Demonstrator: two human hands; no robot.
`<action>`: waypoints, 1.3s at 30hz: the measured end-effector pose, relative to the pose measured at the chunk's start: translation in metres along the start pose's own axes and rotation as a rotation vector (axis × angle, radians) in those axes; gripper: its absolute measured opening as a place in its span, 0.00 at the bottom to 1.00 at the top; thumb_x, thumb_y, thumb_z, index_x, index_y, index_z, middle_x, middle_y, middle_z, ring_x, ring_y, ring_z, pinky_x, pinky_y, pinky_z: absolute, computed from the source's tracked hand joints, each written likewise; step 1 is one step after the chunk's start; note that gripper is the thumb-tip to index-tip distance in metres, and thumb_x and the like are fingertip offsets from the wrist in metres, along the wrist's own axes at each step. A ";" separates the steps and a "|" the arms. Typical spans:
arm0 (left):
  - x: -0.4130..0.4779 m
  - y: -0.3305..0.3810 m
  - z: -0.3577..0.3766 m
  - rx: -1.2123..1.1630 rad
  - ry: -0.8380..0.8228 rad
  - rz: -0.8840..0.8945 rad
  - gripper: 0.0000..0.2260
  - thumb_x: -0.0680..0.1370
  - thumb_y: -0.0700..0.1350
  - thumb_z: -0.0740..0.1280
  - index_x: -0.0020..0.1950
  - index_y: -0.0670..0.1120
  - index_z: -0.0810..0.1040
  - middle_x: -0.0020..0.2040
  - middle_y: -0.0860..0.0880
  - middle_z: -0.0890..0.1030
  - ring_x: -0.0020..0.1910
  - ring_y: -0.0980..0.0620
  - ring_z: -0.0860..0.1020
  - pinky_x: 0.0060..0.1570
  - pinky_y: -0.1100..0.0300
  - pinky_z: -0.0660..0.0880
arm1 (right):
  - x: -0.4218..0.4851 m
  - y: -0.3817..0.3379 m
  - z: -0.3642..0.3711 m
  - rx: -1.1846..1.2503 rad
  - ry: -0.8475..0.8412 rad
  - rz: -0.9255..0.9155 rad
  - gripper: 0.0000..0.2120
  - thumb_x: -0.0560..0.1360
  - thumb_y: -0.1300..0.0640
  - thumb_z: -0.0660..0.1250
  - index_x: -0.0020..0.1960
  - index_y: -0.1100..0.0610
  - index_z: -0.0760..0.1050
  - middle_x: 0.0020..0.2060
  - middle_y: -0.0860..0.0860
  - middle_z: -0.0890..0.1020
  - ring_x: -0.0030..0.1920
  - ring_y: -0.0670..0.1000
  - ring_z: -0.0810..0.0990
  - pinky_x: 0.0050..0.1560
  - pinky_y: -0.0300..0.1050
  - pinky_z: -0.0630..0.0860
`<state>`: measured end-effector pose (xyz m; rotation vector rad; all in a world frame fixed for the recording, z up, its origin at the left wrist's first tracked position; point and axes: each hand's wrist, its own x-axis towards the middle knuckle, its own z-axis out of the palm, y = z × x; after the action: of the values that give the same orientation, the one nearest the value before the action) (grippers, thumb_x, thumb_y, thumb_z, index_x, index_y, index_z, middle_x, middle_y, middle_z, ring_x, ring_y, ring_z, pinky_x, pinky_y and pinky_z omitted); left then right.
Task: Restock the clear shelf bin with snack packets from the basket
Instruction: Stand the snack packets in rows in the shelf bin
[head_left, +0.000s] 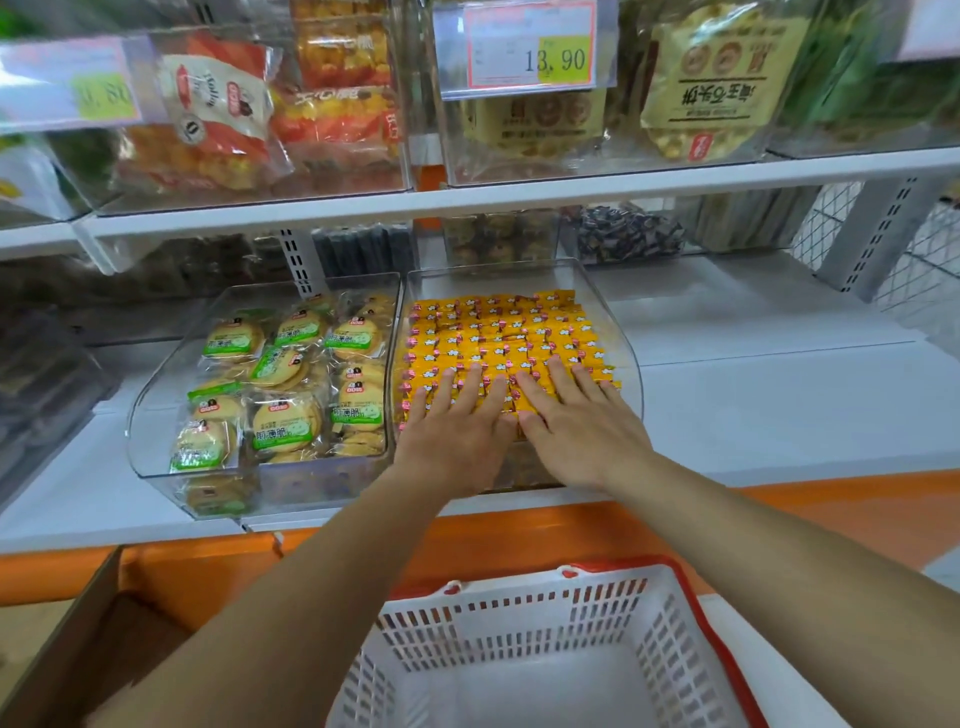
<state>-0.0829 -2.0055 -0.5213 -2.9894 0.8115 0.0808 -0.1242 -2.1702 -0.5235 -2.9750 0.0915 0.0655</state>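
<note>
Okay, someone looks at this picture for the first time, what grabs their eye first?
First the yellow snack packets packed in rows in the clear bin on the lower shelf, with the left hand and right hand laid flat on them side by side. Then the white basket with its red rim below, and the green-labelled biscuit packets to the left.

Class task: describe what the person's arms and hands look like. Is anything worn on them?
The left hand and right hand are bare: no gloves, no rings showing. The left forearm and right forearm are uncovered to the picture's edge: no sleeve, watch or bracelet in view.
</note>
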 end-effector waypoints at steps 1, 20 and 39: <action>0.007 -0.001 -0.001 -0.009 -0.026 -0.012 0.27 0.86 0.59 0.42 0.83 0.56 0.40 0.84 0.48 0.39 0.82 0.40 0.39 0.78 0.37 0.42 | 0.005 0.000 0.000 -0.006 -0.008 0.013 0.27 0.82 0.38 0.39 0.79 0.37 0.36 0.80 0.49 0.37 0.79 0.54 0.35 0.78 0.57 0.38; -0.053 0.007 -0.006 -0.189 0.294 0.045 0.25 0.85 0.58 0.54 0.82 0.54 0.59 0.82 0.48 0.61 0.81 0.43 0.57 0.78 0.44 0.55 | -0.041 0.013 -0.010 -0.008 0.330 -0.176 0.27 0.81 0.40 0.44 0.78 0.44 0.61 0.78 0.49 0.63 0.77 0.55 0.60 0.76 0.56 0.59; -0.020 -0.002 -0.004 -0.124 -0.006 0.055 0.25 0.85 0.60 0.42 0.83 0.60 0.45 0.84 0.53 0.44 0.83 0.42 0.42 0.78 0.39 0.42 | -0.018 0.006 0.002 -0.067 0.071 -0.084 0.29 0.81 0.34 0.39 0.80 0.38 0.41 0.81 0.51 0.41 0.80 0.55 0.40 0.78 0.58 0.42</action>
<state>-0.0991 -1.9944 -0.5156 -3.0795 0.9213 0.1475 -0.1424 -2.1744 -0.5259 -3.0446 -0.0279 -0.0477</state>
